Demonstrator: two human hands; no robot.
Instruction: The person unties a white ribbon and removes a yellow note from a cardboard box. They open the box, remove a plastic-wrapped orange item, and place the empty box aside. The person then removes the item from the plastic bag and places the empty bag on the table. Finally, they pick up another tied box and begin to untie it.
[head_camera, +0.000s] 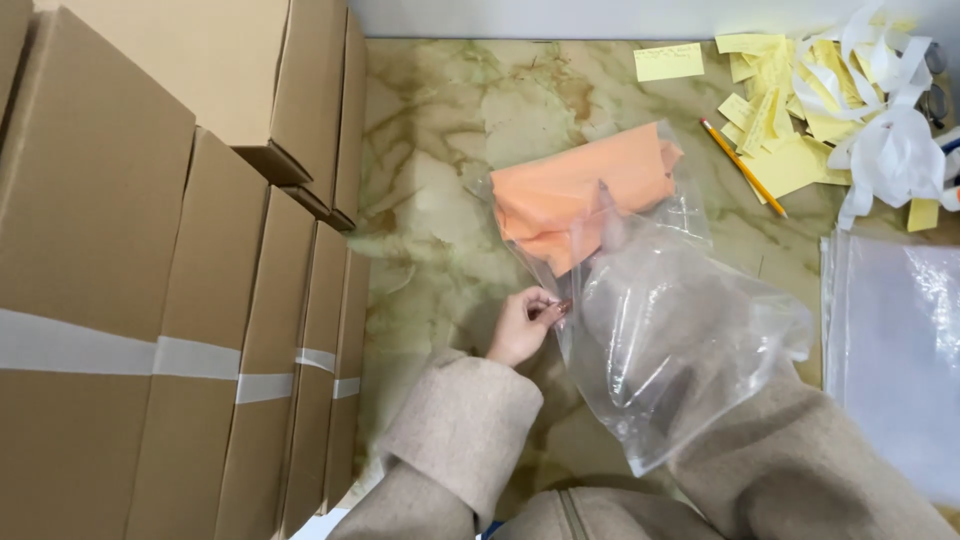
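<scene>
A folded orange cloth (585, 190) lies on the marbled tabletop (440, 130), its near end inside the mouth of a clear plastic bag (680, 340). My left hand (525, 325) pinches the bag's left edge. My right hand (645, 300) is inside the bag up to the forearm, seen blurred through the plastic, fingers reaching toward the cloth; whether it grips the cloth is unclear.
Stacked taped cardboard boxes (150, 270) fill the left side. At the far right lie yellow paper slips (775, 110), a pencil (742, 167) and curled white paper strips (885, 120). A pile of clear plastic bags (895, 350) sits at the right edge.
</scene>
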